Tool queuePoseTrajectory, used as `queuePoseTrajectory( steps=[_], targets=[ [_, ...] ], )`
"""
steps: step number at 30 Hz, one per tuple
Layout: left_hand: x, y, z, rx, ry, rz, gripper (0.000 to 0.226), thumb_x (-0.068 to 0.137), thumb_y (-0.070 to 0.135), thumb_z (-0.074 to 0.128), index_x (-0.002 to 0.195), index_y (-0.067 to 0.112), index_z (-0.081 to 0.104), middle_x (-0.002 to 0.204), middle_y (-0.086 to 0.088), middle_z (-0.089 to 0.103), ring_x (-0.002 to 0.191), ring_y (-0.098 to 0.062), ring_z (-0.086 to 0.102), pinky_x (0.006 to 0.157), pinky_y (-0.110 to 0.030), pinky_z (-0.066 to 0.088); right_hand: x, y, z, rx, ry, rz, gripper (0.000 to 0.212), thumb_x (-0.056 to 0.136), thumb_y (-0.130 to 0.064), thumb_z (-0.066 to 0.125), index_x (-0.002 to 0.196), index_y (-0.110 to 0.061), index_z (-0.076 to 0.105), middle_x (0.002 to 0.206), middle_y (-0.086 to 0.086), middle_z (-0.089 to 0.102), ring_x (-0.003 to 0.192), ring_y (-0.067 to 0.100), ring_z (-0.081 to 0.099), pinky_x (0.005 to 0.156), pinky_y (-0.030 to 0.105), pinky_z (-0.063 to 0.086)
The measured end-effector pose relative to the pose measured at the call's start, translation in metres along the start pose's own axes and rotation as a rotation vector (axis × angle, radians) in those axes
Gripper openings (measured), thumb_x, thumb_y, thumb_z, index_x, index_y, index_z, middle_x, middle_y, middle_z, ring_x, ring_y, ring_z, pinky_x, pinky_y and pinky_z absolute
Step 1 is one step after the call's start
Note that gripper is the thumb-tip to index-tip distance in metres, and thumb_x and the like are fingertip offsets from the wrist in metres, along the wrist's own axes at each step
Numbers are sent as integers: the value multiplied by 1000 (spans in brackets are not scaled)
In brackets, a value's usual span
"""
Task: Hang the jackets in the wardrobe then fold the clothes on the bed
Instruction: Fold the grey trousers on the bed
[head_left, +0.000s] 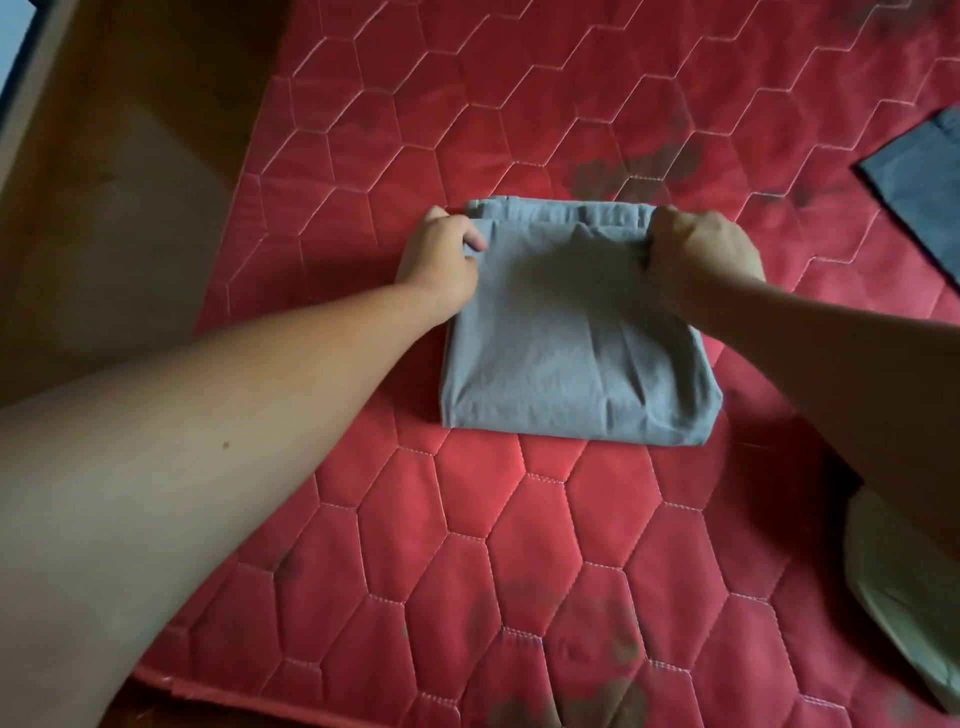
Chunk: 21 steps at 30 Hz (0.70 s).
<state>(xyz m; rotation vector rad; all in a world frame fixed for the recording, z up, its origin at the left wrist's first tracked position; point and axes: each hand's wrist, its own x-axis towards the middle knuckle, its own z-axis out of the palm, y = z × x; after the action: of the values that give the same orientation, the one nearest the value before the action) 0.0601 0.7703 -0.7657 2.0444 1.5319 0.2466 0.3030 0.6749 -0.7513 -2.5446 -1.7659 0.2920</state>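
Note:
A grey garment (571, 343) lies folded into a thick rectangle on the red quilted mattress (519, 545). My left hand (441, 254) grips the top layer at its far left corner, thumb on top of the cloth. At the far right corner my right hand (701, 254) holds the same top layer with curled fingers. The far edge of the garment shows several stacked layers between my two hands.
A dark blue-grey cloth (919, 192) lies at the right edge of the mattress. A pale folded item (904, 613) sits at the near right, partly under my right forearm. Brown floor (119, 208) borders the mattress on the left.

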Motion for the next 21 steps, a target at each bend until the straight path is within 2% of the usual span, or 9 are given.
queuePoseTrajectory(
  steps=[3, 4, 6, 9, 11, 13, 15, 17, 21],
  targets=[
    [16, 9, -17, -54, 92, 36, 29, 87, -5, 55, 104, 11, 73, 119, -5, 56, 103, -19, 59, 79, -13, 35, 17, 2, -17, 29, 98, -3, 18, 92, -21, 54, 105, -10, 58, 83, 23, 58, 77, 46, 61, 62, 41, 44],
    [22, 12, -21, -55, 94, 50, 32, 86, -6, 54, 107, 11, 72, 122, -5, 56, 106, -20, 59, 82, -13, 36, 24, 3, -21, 30, 107, 15, 18, 91, -21, 56, 107, -12, 58, 88, 24, 60, 80, 46, 62, 62, 42, 45],
    [29, 15, -21, -7, 9, 80, 42, 88, -2, 55, 126, 11, 65, 138, -9, 49, 121, -24, 55, 98, -20, 39, 32, 9, -24, 30, 78, 63, 20, 89, -18, 59, 109, -14, 59, 99, 22, 61, 91, 45, 61, 68, 44, 49],
    [23, 13, -9, 103, -146, 139, 60, 94, 16, 59, 151, 13, 41, 165, -16, 16, 151, -32, 22, 121, -31, 20, 21, 5, -12, 31, 64, 28, 30, 95, -22, 51, 124, -16, 54, 128, 19, 49, 121, 43, 47, 85, 55, 49],
    [11, 10, 5, 261, -148, 241, 69, 98, 33, 57, 158, 17, 27, 167, -17, -1, 154, -36, 0, 124, -41, 9, 4, -6, 5, -9, 48, -130, 48, 100, -40, 46, 143, -20, 42, 152, 16, 35, 142, 40, 30, 109, 63, 35],
    [2, 6, 22, 391, -169, 313, 76, 99, 47, 49, 161, 22, 13, 167, -16, -12, 154, -35, -12, 124, -47, 5, -7, -14, 25, -123, -73, -247, 70, 99, -60, 36, 158, -25, 21, 168, 9, 10, 154, 35, 5, 119, 66, 8],
    [0, -3, 39, 445, -223, 306, 80, 99, 57, 41, 161, 26, 0, 165, -14, -22, 152, -32, -21, 123, -49, 0, -7, -10, 49, -179, -160, -215, 83, 94, -76, 19, 160, -30, 0, 169, 5, -12, 154, 33, -14, 119, 67, -3],
    [3, -13, 55, 448, -290, 272, 81, 99, 63, 31, 159, 29, -10, 163, -11, -30, 150, -29, -28, 123, -48, -4, -2, -3, 70, -119, -212, -156, 89, 86, -87, 8, 158, -37, -14, 166, 2, -25, 152, 31, -23, 120, 65, -3],
    [9, -28, 72, 412, -254, 286, 81, 96, 68, 25, 158, 31, -13, 162, -8, -33, 149, -28, -31, 122, -46, -6, 8, 5, 92, -11, -177, -140, 93, 80, -94, 9, 155, -45, -16, 165, -2, -28, 152, 28, -24, 121, 62, 0]
  ],
)
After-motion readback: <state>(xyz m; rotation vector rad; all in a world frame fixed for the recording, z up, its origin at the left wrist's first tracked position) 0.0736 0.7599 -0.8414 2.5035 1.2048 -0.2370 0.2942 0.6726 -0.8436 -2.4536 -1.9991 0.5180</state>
